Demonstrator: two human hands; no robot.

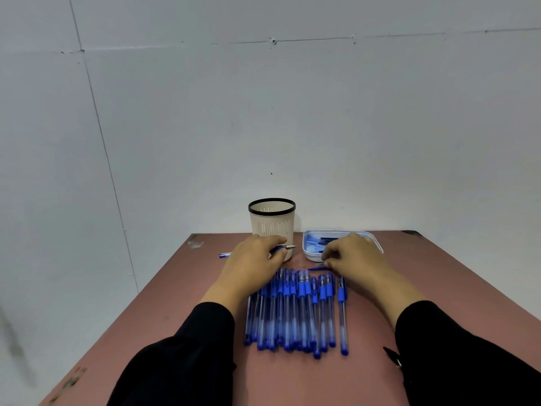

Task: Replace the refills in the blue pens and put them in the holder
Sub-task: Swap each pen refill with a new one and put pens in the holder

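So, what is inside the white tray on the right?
The white tray holds blue pieces, probably refills, too blurred to count. The right hand covers its near middle part, hiding whatever lies there.

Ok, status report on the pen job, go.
Left hand grips one blue pen, tip toward the holder. Right hand pinches a thin refill beside the tray. Row of pens waiting. Nothing in the way.

- A pale grey panelled wall (pixel 292 112) with thin seams and small screw holes.
- A reddish-brown, scuffed tabletop (pixel 292 382) butts against it.
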